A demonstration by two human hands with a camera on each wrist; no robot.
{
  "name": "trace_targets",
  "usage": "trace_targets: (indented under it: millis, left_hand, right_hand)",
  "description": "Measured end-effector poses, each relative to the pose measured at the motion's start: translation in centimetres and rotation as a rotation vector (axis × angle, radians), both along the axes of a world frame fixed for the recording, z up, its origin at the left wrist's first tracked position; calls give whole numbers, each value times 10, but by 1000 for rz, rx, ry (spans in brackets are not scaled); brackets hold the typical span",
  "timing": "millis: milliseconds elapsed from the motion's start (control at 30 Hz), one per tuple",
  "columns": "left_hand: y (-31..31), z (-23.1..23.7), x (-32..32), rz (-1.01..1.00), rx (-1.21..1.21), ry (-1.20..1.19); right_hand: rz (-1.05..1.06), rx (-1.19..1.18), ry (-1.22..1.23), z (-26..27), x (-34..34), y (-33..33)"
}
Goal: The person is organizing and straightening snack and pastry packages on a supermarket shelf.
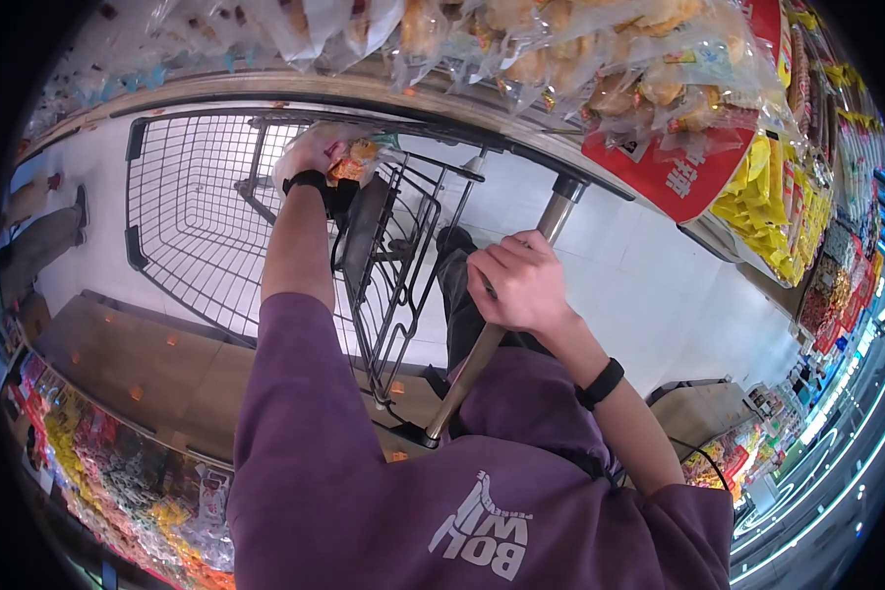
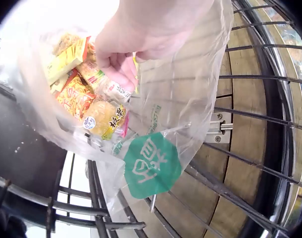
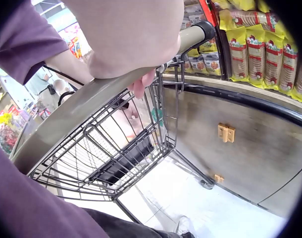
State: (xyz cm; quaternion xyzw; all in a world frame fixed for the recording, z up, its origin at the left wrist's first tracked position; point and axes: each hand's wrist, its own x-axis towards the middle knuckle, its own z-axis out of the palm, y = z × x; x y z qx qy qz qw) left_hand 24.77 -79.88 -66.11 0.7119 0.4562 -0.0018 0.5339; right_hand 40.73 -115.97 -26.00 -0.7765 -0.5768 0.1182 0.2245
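My left hand (image 1: 310, 152) reaches into a clear plastic bag (image 2: 190, 114) with a green printed patch, inside the cart. Its fingers (image 2: 122, 69) are curled at a small snack packet, whose yellow edge shows beside them. Several wrapped snacks lie in the bag below the hand, among them a red-and-orange packet (image 2: 74, 96) and a round yellowish one (image 2: 104, 118). My right hand (image 1: 516, 280) is wrapped around the cart handle (image 1: 472, 369); in the right wrist view the hand (image 3: 133, 39) covers part of the handle (image 3: 72, 111).
The wire cart (image 1: 192, 187) stands between shelf units. Bagged snacks (image 1: 551, 49) and yellow packets (image 1: 757, 202) hang over the shelf edge beside a red sign (image 1: 664, 177). Across the aisle is another display (image 1: 118, 472). Someone's legs (image 1: 49, 241) show at the far left.
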Motion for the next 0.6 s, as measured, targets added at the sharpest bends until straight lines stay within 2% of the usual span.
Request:
trace_targets:
  millis: [100, 200, 233, 267, 333, 467, 500, 600]
  left_hand:
    - [-7, 21, 5, 67, -38, 13]
    - [7, -24, -17, 63, -98, -62]
    - [10, -24, -19, 7, -86, -96]
    - [1, 5, -10, 192, -307, -117]
    - [-19, 75, 13, 685, -683, -185]
    - [-7, 80, 13, 740, -859, -250]
    - [-4, 76, 16, 883, -862, -164]
    - [13, 46, 0, 747, -934, -269]
  right_hand:
    - [8, -17, -3, -1, 0, -3]
    - [17, -25, -5, -3, 1, -3]
    - [20, -28, -7, -3, 1, -3]
    - [21, -31, -9, -2, 1, -4]
    - [20, -12, 14, 0, 0, -4]
    - [9, -31, 8, -2, -1, -7]
    - [6, -21, 8, -2, -1, -9]
    - [2, -9, 21, -2, -1, -6]
